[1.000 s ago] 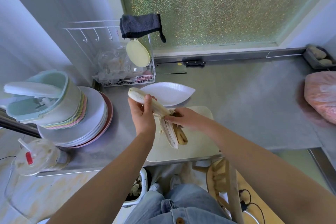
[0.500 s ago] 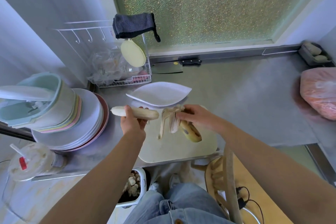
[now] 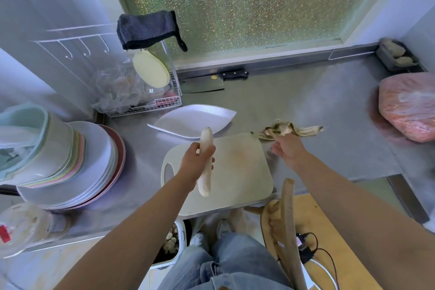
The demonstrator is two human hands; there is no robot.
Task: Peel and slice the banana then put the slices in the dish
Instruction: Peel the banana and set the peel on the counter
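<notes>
- Grey steel counter (image 3: pixel 306 101): it runs under and past both of your hands.
- Stack of round pastel plates (image 3: pixel 94 160): on the counter, well off to the left of your left hand's grip.
- Pink plastic bag of reddish contents (image 3: pixel 409 106): far to the right of your right hand, at the counter's edge.
- White rectangular plastic cutting board (image 3: pixel 240 172): flat on the counter, directly beneath your left-hand grip and reaching across to just below your right hand.
- White leaf-shaped dish (image 3: pixel 195 117): just beyond the grip, next to the board's far edge. No slices in it.
- Steel cleaver with black handle (image 3: pixel 202 85): farther out than the dish, lying flat against the back ledge.
- Left hand (image 3: pixel 196 162): fingers curled round the middle of the pale peeled banana (image 3: pixel 207 140). The fruit is whole and uncut, held above the board. One end sticks out past the grip toward the dish; the other points back toward you.
- Right hand (image 3: pixel 288 150): fingers loose and spread, clasping nothing that shows. It is off to the right of the banana grip, past the board's far right corner.
- Brown-streaked limp banana peel (image 3: pixel 292 129): sprawled on the counter just beyond your right fingertips. The view is blurred here, so you cannot tell whether they touch it.
</notes>
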